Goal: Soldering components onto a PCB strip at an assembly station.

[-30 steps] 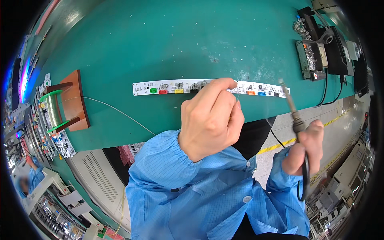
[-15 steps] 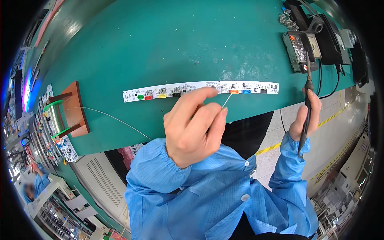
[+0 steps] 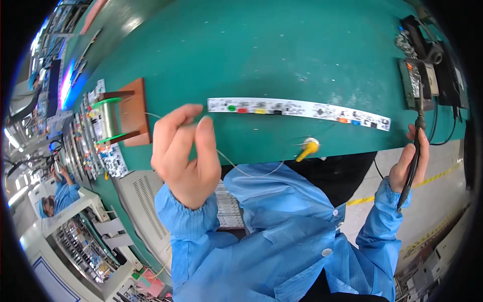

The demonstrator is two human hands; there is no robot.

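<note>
My left hand is raised over the near left of the green table, thumb and index finger apart. A thin solder wire runs from the spool, passes behind this hand and curves out to a loose end at the table's near edge. A long white circuit board strip with coloured parts lies flat beyond, to the right of the fingertips. At the right, my right hand grips a soldering iron by its dark handle, its tip upward by a small metal box.
The spool sits on a brown wooden stand. A small yellow piece lies near the front edge. Black soldering equipment with cables occupies the far right. Several populated boards stand at the left. Another person is at the far left.
My left hand has drawn back leftward from the board toward the spool, and its thumb and index finger have parted from the solder wire. The view has shifted; the right hand still holds the iron.
</note>
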